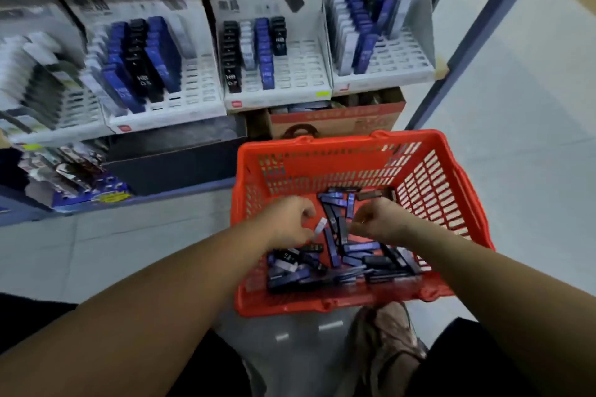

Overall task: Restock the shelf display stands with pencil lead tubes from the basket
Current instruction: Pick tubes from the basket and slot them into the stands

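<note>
– Down in the basket [338, 138], on the floor before the shelf, how much stock is left?

– Plenty. A loose heap of tubes [354, 256], mostly blue and black, covers its bottom, so I judge the job well short of finished.

– And the hands?

– Both are inside, over the heap. The left hand [287, 222] has its fingers curled and pinches a pale tube [320, 225] at the tips. The right hand [379, 219] is curled too, knuckles up; whether it grips anything I cannot tell.

– What about the display stands [277, 97]?

– Three show clearly. The left stand [200, 82] has rows of blue and black tubes on one side and bare slots on the other. The middle stand [303, 71] holds four short rows (one black tube reads HB 0.7) with many slots free. The right stand [403, 58] is fuller at the back and open at the front. A fourth at the far left is too blurred to judge.

– So most of the filling is to come?

– By my reckoning, yes.

– And the room?

– Pale tiled floor [516, 90], a blue shelf post [467, 42] at the right, and a cardboard box [338, 121] under the stands, just behind the basket. A shoe [387, 348] shows near the bottom edge.
</note>
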Available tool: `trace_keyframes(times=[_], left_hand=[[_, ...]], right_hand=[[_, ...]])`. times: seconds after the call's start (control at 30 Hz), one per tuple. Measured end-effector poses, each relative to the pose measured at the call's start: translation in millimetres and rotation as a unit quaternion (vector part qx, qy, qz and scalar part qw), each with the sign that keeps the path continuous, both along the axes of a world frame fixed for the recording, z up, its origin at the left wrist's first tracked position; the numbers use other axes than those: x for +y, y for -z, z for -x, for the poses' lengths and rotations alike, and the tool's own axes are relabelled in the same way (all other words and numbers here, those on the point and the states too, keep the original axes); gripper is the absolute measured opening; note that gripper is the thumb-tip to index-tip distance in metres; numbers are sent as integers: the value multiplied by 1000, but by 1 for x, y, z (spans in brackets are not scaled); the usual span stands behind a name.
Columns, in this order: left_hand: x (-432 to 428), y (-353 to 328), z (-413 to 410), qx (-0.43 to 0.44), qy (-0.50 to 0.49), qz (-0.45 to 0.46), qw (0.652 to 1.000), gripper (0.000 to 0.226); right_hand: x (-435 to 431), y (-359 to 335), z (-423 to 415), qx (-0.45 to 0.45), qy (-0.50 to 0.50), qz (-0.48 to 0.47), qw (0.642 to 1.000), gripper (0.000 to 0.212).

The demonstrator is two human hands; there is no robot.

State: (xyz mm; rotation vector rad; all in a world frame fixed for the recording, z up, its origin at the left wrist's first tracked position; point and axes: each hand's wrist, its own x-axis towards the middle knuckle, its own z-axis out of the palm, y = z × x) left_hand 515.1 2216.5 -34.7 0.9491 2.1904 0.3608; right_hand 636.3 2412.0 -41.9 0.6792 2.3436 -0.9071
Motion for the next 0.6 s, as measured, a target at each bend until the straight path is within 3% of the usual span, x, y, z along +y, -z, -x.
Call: trace_keyframes(times=[0.1, 0.17, 0.3, 0.37, 0.5, 0.6], left_hand=[[5, 45, -8, -7, 26, 70, 997, 40], [7, 72, -11, -9, 57, 124, 991, 56], [3, 116, -14, 28, 154, 266, 951, 126], [-1, 131, -14, 45, 166, 307, 936, 150], [1, 140, -6, 58, 175, 308, 934, 160], [6, 136, -1, 48, 175, 300, 936, 154]], right_hand=[[8, 30, -15, -31, 28, 27, 999, 43], [16, 48, -24, -43, 67, 69, 994, 46], [39, 74, -35, -52, 149, 103, 982, 83], [50, 86, -43, -57, 170, 105, 978, 90], [59, 107, -52, -89, 190, 5, 978, 90], [60, 116, -47, -118, 200, 33, 972, 97]])
